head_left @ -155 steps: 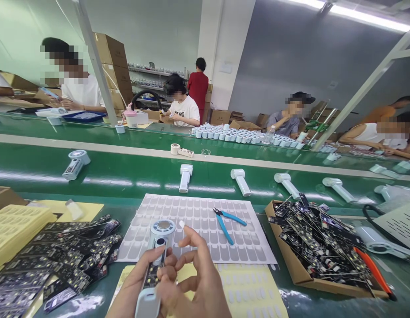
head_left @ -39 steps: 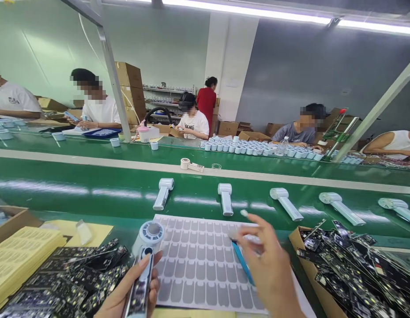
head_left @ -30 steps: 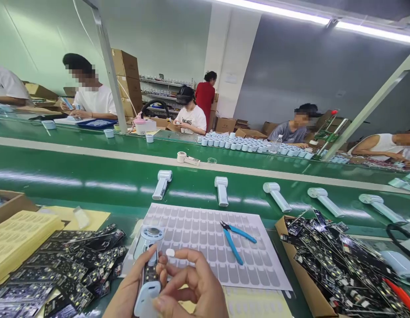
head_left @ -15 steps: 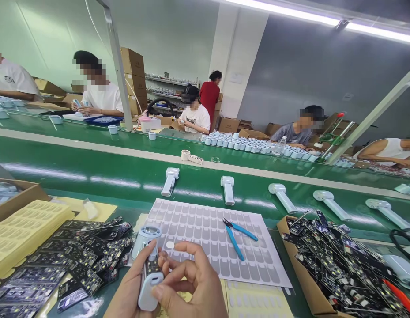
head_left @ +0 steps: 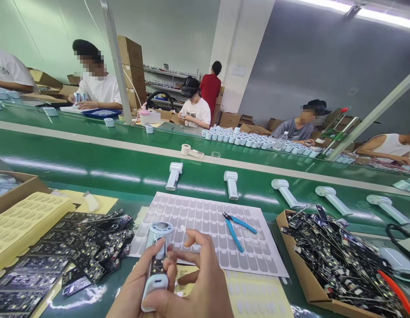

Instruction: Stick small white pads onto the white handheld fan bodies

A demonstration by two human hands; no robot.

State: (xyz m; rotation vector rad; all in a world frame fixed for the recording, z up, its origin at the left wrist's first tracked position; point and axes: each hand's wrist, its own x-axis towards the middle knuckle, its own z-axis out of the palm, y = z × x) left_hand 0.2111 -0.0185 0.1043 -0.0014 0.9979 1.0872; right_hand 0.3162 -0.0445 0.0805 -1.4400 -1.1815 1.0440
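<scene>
The left hand (head_left: 133, 289) is clenching a pale-blue handheld fan body with an exposed circuit board (head_left: 156, 265), just in front of the grey sticker sheet (head_left: 208, 225). The right hand (head_left: 200, 282) is pinching a small white pad (head_left: 182, 228) between its fingers beside the fan head; seating it seems to call for careful aim. Blue-handled cutters (head_left: 236, 225) are lying on that sheet, on the green desk (head_left: 125, 176); beyond it, co-workers are sitting in a workshop.

Left hand (head_left: 138, 287) fingers curled in a grip, right hand (head_left: 200, 282) touching it, forefinger extended
</scene>
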